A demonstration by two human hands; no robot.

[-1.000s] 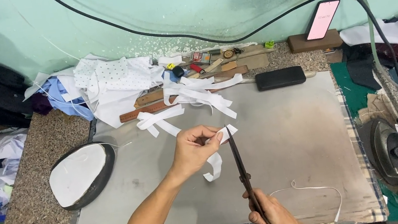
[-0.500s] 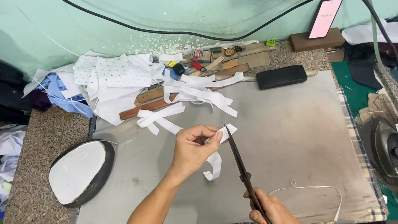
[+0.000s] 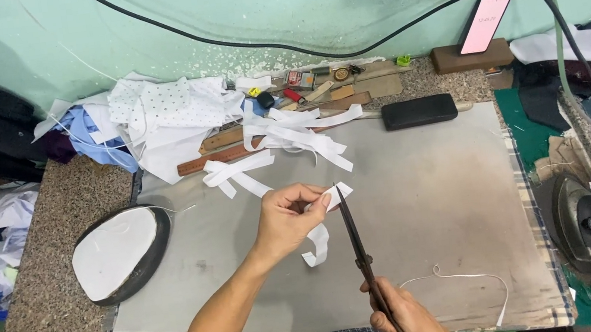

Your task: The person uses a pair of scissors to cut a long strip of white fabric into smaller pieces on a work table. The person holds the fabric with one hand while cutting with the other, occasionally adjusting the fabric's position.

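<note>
Left hand [image 3: 288, 218] pinches a white fabric strip [image 3: 319, 219] taut while the right hand [image 3: 405, 321] grips long scissors [image 3: 357, 245] (tips at the strip); trimming appears underway, demanding a steady cut.

We see one screen: a phone [image 3: 486, 22] propped tilted against the green wall at the counter's back right, on a brown block [image 3: 468, 57]; its screen glows pink. One small reddish rectangular packet [image 3: 299, 79] lies at the back centre of the counter [image 3: 56, 293]. Nothing else labelled.
</note>
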